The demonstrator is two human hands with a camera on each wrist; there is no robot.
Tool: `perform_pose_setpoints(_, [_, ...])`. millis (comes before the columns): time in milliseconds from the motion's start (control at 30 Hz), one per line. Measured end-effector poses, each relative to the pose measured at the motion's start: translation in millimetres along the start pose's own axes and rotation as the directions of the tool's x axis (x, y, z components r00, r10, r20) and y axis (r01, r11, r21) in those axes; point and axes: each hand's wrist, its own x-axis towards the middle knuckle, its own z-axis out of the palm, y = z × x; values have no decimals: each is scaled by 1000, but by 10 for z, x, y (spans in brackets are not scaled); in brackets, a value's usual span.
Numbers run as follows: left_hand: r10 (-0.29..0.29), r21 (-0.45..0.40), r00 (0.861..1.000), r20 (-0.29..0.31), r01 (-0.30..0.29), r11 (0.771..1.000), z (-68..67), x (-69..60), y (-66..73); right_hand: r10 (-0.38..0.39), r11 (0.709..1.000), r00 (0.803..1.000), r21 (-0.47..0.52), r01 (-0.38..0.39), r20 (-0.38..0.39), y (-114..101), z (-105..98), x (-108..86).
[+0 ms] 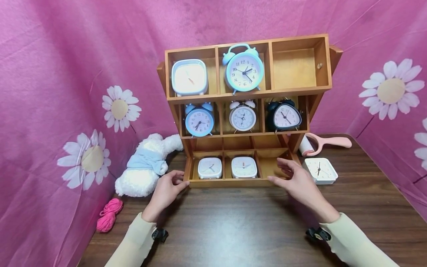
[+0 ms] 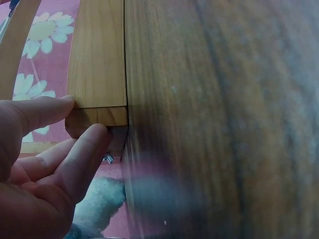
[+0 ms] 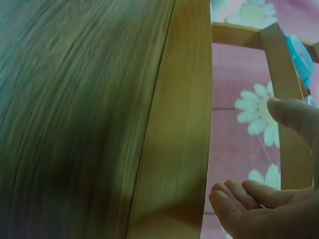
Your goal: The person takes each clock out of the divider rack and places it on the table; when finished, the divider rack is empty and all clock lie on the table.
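A three-tier wooden display shelf (image 1: 287,92) stands on the table, divided into compartments. My left hand (image 1: 168,192) grips its lower left corner, and in the left wrist view the thumb and fingertips touch the end of the wooden board (image 2: 99,55). My right hand (image 1: 300,185) is at the right end of the bottom tier, thumb and fingers spread apart and holding nothing. In the right wrist view its fingers (image 3: 227,209) appear beside the board (image 3: 179,109). White square clocks (image 1: 209,168) occupy the bottom left and bottom middle compartments.
Above are a blue twin-bell clock (image 1: 244,72), a white square clock (image 1: 189,77) and several smaller alarm clocks (image 1: 242,118). Right of the shelf lie a white clock (image 1: 321,170) and a pink-handled lint roller (image 1: 333,142). At left are a white plush toy (image 1: 138,181) and pink yarn (image 1: 109,215).
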Motion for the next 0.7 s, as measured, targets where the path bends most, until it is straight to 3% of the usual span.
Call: perform_pose_setpoints(700, [6, -5, 1000, -4, -6, 1000, 7, 1, 1, -20, 992, 1000, 125, 22, -18, -354, 548, 161])
